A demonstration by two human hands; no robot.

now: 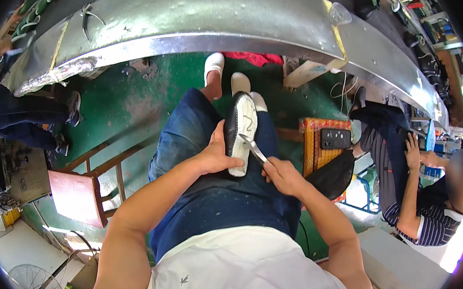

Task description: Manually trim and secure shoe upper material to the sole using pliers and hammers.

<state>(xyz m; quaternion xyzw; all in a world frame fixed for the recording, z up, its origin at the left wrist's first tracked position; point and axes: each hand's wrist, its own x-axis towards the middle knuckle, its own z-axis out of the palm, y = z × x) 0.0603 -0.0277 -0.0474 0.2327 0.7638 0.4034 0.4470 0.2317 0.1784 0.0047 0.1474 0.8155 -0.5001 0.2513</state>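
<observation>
A black shoe (233, 120) lies sole-up across my lap, its toe end away from me. Its pale sole (247, 119) faces up, with a dark curved line on it and stitch-like marks along the left edge. My left hand (217, 152) grips the near part of the shoe, with the thumb on the pale sole and the fingers along the black side. Closed around the handle of a slim metal hand tool (255, 149) is my right hand (284, 175). The tool's narrow tip is at the sole's right edge; its exact kind is unclear.
A long metal-covered bench (189, 17) curves across ahead. To the left stands a wooden chair (75, 192), with a fan (30, 288) behind it. At right, a black phone (335, 138) lies on a woven seat (313, 157), near a seated person (408, 185). Another person's legs (28, 114) show left.
</observation>
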